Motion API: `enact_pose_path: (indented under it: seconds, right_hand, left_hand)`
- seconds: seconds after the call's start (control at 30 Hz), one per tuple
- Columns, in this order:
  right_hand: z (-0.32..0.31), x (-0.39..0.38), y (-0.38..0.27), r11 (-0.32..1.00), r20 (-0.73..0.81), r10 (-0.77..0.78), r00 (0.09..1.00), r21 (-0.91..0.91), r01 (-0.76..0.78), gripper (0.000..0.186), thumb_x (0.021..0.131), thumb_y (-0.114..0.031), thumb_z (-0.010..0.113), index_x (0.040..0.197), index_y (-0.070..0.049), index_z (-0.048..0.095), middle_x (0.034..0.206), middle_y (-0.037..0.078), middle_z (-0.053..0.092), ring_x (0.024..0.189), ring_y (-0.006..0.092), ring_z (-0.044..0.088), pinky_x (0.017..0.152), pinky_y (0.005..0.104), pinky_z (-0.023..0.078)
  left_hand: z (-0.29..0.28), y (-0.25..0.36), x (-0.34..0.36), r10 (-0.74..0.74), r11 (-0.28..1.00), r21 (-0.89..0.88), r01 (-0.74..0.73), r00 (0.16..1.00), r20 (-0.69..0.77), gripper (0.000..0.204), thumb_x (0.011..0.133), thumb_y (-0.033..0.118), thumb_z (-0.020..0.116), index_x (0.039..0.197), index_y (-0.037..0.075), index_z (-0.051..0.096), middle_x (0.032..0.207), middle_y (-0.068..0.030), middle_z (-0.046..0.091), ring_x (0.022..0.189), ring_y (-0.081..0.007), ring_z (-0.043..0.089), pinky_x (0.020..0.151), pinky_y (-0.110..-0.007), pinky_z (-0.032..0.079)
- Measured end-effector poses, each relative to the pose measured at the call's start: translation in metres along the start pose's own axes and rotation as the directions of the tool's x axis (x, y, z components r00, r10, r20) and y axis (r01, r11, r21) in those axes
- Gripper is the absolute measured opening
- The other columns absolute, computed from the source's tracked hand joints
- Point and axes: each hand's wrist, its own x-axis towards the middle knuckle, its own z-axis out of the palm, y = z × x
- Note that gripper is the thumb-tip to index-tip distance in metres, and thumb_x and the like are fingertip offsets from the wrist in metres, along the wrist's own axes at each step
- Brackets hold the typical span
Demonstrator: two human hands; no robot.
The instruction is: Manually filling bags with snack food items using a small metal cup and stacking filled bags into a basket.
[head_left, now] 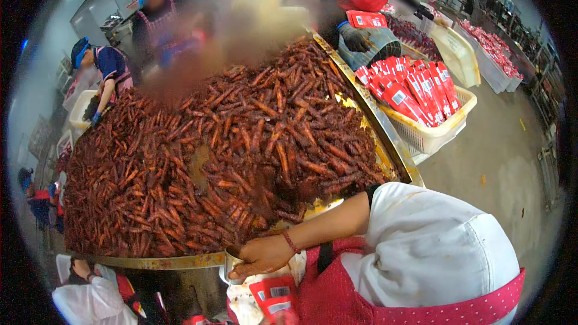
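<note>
- Grey factory floor [494, 162] lies right of the fingers.
- Right hand [265, 256]: fingers clamped round a metal cup [231, 263] beside the worktop [174, 263]; left fingers unclear, cannot tell.
- Glossy brown food pieces [174, 174] heap beyond the fingers; a red pouch [274, 295] sits just below them.
- Probably best: a firm, level grip, keeping drips off the pouch.
</note>
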Motion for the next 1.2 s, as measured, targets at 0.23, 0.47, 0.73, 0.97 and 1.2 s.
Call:
enact_pose_path:
  seconds: [0.23,0.47,0.73,0.97,1.2]
  right_hand:
    - [0.007,-0.015,-0.008,0.764,0.137,0.092,0.986,0.625,-0.158,0.055,0.089,-0.052,0.052,0.125,-0.015,0.034,0.087,0.012,0.058,0.046,0.0164,0.055,0.039,0.0286,0.050]
    - [0.004,-0.013,-0.008,0.968,0.261,-0.005,0.965,-0.241,0.071,0.065,0.090,-0.060,0.043,0.072,-0.001,0.060,0.062,0.020,0.059,0.054,0.0324,0.057,0.051,0.0424,0.045]
    - [0.017,-0.010,-0.029,0.960,0.188,-0.249,0.950,0.175,0.217,0.037,0.090,-0.038,0.058,0.102,-0.004,0.056,0.083,0.012,0.060,0.073,0.0221,0.060,0.067,0.0362,0.048]
    - [-0.079,0.053,0.122,0.571,-0.303,0.212,0.929,-0.733,-0.370,0.025,0.081,-0.032,0.062,0.083,-0.008,0.067,0.078,0.018,0.065,0.072,0.0346,0.064,0.065,0.0439,0.051]
    - [-0.024,0.090,0.147,0.165,-0.157,0.299,0.941,-0.963,-0.213,0.018,0.077,-0.017,0.060,0.087,-0.005,0.067,0.085,0.014,0.069,0.078,0.0291,0.068,0.064,0.0426,0.054]
  left_hand:
    - [-0.018,0.014,0.016,-0.122,0.956,-0.286,0.068,0.977,-0.176,0.009,0.077,-0.003,0.066,0.086,-0.003,0.064,0.077,-0.0054,0.065,0.070,-0.0122,0.060,0.068,-0.025,0.050]
    - [-0.003,-0.023,-0.017,-0.029,0.982,-0.190,-0.005,0.985,-0.171,0.027,0.064,-0.005,0.072,0.090,-0.003,0.065,0.087,-0.0070,0.066,0.078,-0.0146,0.060,0.073,-0.029,0.050]
    - [0.003,-0.063,-0.033,-0.101,0.618,-0.772,0.148,0.989,0.109,0.032,0.065,-0.008,0.067,0.096,-0.002,0.066,0.093,-0.0053,0.067,0.085,-0.0122,0.061,0.079,-0.027,0.049]
    - [-0.010,-0.074,-0.046,-0.265,0.507,-0.859,0.071,0.961,-0.077,0.035,0.069,-0.005,0.067,0.104,-0.001,0.063,0.090,-0.0068,0.067,0.078,-0.0104,0.062,0.072,-0.026,0.052]
    - [-0.013,-0.083,-0.039,-0.287,0.479,-0.876,0.060,0.954,-0.092,0.034,0.075,-0.001,0.068,0.108,-0.001,0.062,0.093,-0.0050,0.066,0.079,-0.0095,0.061,0.072,-0.025,0.050]
